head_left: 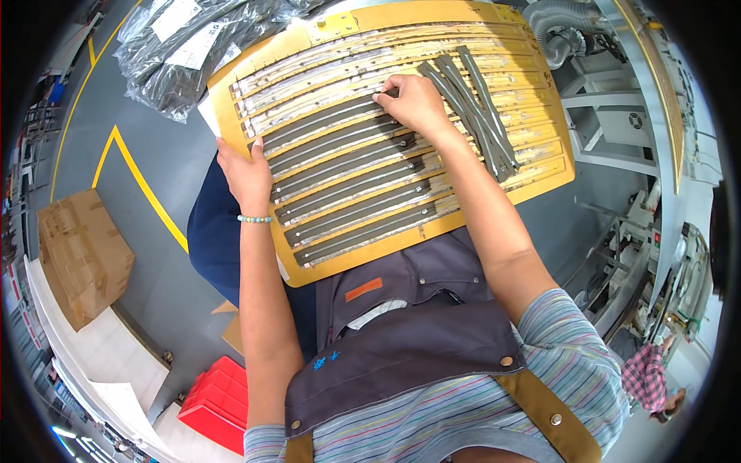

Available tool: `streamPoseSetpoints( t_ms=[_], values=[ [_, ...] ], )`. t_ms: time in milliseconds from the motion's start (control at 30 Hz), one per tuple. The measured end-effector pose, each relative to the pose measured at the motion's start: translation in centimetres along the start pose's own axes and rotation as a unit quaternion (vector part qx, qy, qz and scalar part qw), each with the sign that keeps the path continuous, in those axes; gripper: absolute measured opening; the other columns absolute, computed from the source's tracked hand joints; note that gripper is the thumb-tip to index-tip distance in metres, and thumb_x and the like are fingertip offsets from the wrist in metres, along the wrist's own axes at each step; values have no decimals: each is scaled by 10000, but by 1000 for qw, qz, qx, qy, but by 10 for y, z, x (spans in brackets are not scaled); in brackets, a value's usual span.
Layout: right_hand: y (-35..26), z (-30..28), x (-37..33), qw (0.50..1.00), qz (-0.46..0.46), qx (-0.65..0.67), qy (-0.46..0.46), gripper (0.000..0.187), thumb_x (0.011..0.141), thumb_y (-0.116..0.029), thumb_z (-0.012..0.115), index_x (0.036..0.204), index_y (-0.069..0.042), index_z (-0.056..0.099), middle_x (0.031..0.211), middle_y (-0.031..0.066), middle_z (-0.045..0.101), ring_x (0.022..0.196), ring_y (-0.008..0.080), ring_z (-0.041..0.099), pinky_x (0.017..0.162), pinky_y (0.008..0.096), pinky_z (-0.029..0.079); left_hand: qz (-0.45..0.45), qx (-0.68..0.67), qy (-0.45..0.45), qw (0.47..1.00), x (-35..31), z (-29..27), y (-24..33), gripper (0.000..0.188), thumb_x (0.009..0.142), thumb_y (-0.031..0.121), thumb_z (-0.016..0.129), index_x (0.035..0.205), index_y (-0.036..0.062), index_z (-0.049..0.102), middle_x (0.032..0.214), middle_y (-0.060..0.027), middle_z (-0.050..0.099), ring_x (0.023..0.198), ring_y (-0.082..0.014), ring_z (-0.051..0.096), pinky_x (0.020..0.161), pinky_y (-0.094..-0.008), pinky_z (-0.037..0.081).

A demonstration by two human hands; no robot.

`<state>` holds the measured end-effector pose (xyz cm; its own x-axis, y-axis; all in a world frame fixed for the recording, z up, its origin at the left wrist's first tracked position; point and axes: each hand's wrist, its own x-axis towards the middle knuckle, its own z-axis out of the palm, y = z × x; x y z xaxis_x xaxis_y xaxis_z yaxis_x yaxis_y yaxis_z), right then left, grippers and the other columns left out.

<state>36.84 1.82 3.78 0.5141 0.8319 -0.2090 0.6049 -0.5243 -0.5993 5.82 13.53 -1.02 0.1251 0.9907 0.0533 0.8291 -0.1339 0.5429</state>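
A flat yellow template board (356,265) with long parallel slots lies across my lap, tilted. Dark grey zipper strips lie side by side in several slots on its left half. My right hand (417,108) pinches the right end of the uppermost laid zipper strip (324,119), thumb and forefinger closed on it. At the board's left edge, my left hand (245,176) grips the rim, its thumb on top beside that strip's left end. A loose bunch of zipper strips (472,116) lies crosswise over the slots to the right of my right hand.
Clear plastic bags of dark goods (181,54) lie beyond the board's far left corner. A cardboard box (81,247) and a red bin (218,401) stand at left. Machinery with a grey flexible hose (557,31) is at right. Another person's checked sleeve (644,376) shows at lower right.
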Motion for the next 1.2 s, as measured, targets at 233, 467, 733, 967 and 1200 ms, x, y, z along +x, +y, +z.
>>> streamPoseSetpoints(
  t_ms=[233, 467, 733, 967, 1200],
  values=[
    [0, 3, -2, 1000, -1, -5, 31, 306, 866, -382, 818, 929, -84, 790, 758, 125, 730, 746, 317, 720, 710, 426, 551, 0, -9, -2, 1000, 0, 0, 3, 864, 976, 316, 754, 1585, -109, 312, 1493, -306, 495, 1382, -456, 514, 1134, -479, 462],
    [-11, 13, -11, 994, -42, -59, 87, 323, 862, -391, 820, 942, -81, 775, 771, 128, 736, 764, 328, 728, 718, 454, 562, 13, -29, 39, 999, -4, -1, -4, 845, 969, 278, 766, 1584, -97, 325, 1527, -307, 476, 1416, -462, 478, 1175, -522, 399],
    [11, -3, -16, 992, -36, 56, 111, 238, 875, -256, 774, 898, -19, 761, 832, 173, 751, 798, 361, 742, 717, 454, 576, 402, 6, -21, 915, -35, -6, 101, 418, 924, 90, 737, 1336, 55, 679, 1460, -114, 616, 1456, -398, 449, 1173, -534, 363],
    [12, 5, -15, 988, -37, 73, 134, 149, 871, -177, 763, 855, -30, 773, 785, 157, 753, 742, 353, 741, 703, 441, 583, 461, -37, -143, 875, -44, 32, 136, 379, 945, 82, 702, 1323, 50, 694, 1450, -66, 623, 1467, -362, 438, 1170, -519, 373],
    [14, 6, -15, 988, -11, 40, 146, 135, 868, -185, 761, 851, -51, 777, 788, 154, 753, 756, 361, 742, 703, 450, 588, 449, -79, -181, 871, -40, 48, 143, 396, 953, 57, 682, 1348, 53, 684, 1488, -68, 597, 1487, -371, 411, 1207, -517, 342]
  ],
)
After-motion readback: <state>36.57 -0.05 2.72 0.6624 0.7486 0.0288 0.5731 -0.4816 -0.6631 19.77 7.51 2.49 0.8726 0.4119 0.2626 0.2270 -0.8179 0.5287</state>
